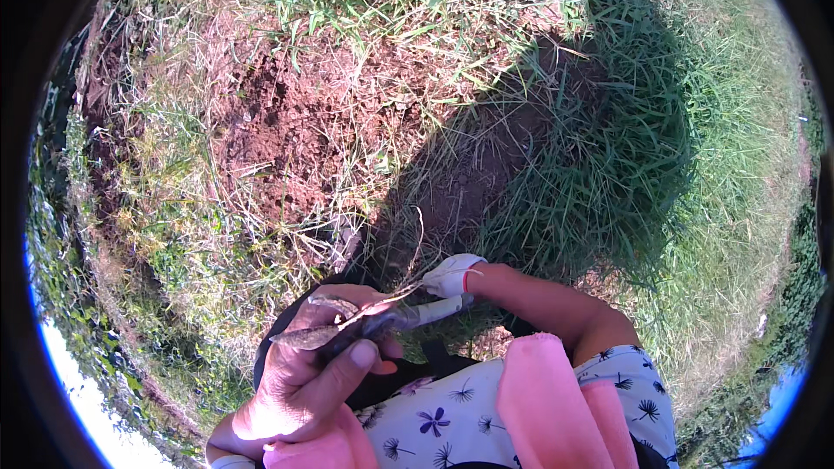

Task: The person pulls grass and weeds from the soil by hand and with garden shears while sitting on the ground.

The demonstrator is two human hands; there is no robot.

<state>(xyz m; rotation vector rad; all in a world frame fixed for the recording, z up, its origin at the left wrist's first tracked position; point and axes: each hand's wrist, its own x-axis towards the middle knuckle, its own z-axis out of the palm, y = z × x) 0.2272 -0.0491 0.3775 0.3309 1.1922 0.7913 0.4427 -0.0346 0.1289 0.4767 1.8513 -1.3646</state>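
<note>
My left hand (306,365) is bare and closed around the dark middle of a hand tool that looks like pruning shears (420,316). Two brown, dirt-coated, blade-like parts (306,337) stick out to the left, and a pale grey handle points right. A thin dry stem (394,293) lies across the tool, its wispy end rising over the ground. My right hand (449,275), in a white glove with a red-edged cuff, is closed at this stem just above the handle. Its fingertips are hard to make out.
Loose reddish soil (280,137) with cut dry grass spreads ahead. Tall green grass (619,163) grows to the right, partly under my shadow (456,189). Weeds (169,312) stand at the left. A pink cloth (554,397) hangs over my patterned white clothing (430,420).
</note>
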